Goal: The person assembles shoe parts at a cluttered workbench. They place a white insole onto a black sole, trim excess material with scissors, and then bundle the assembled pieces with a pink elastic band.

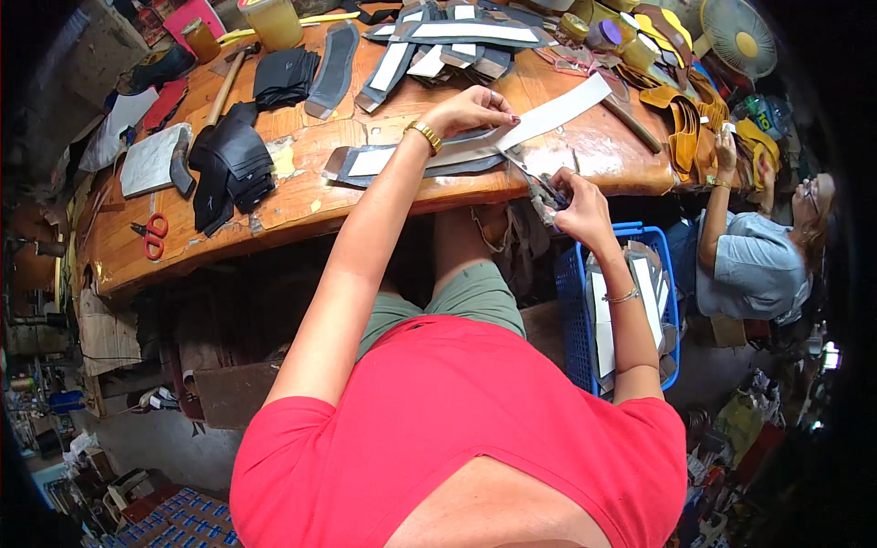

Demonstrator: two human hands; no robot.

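My left hand (468,113) is closed, its thumb and fingertips pinched at the edge of a long white strip (559,111). The strip slants up to the right from a dark, curved leather-like piece (343,166) lying along the table's near edge. Another white layer (370,162) covers the left end of that piece. In my right hand (585,212) is a pair of scissors (528,171), fingers wrapped round the handles. The blades point up and left, touching or very close to the lower end of the strip; which one I cannot tell.
Stacked dark strips (448,36), black pieces (285,78), a hammer (227,87) and red-handled scissors (153,236) lie on the wooden table (301,196). A blue basket (571,301) of pieces stands below my right arm. Another person (754,260) works at the right, near a fan (738,38).
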